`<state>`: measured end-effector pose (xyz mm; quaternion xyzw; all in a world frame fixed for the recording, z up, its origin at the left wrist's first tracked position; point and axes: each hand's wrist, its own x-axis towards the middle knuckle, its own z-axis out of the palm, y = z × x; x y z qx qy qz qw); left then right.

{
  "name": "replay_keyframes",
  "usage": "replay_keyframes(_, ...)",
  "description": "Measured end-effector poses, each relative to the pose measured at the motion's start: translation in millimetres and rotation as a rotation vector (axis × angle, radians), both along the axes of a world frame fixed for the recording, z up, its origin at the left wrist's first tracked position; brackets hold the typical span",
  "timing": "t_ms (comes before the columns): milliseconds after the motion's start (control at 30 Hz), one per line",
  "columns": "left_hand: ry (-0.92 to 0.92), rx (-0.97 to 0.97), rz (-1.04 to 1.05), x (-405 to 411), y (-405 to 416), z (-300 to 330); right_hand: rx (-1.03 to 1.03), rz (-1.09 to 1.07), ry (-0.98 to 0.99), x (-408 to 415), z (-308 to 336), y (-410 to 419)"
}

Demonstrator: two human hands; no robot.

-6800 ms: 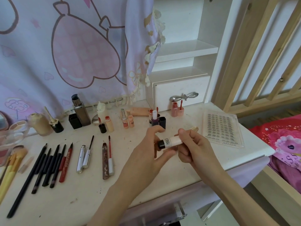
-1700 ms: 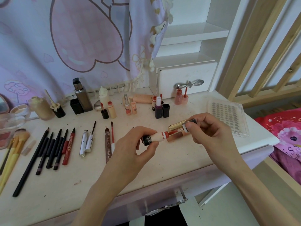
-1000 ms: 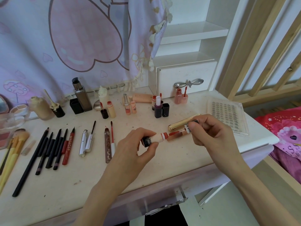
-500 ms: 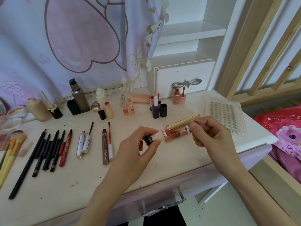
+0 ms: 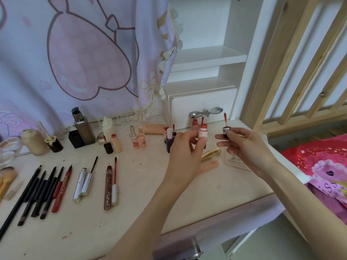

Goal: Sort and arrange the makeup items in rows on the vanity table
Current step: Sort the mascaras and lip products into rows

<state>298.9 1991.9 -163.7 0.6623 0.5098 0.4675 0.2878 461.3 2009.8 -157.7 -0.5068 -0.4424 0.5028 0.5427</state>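
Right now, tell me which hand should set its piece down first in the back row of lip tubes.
Left, probably. The left hand holds the open lip tube upright, right beside the standing lip tubes at the back. The right hand pinches the wand cap, applicator up, farther to the side.

The cream worktop (image 5: 150,209) is holding lots of makeup. A gold tube (image 5: 211,154) is lying near its middle. Left of the gold tube, dark pencils (image 5: 40,192) are lying side by side. Behind it, small bottles (image 5: 116,143) are standing by the white drawer (image 5: 202,102).
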Motion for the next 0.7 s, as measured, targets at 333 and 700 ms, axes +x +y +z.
replay_keyframes(333,0.321,-0.114,0.222,31.4,47.7,-8.5,0.161,-0.003,-0.749,9.5,-13.0,66.3)
replay_keyframes(700,0.502,-0.228,0.256,43.2,63.9,-12.7,0.113,0.079,-1.152,4.1,-30.0,80.7)
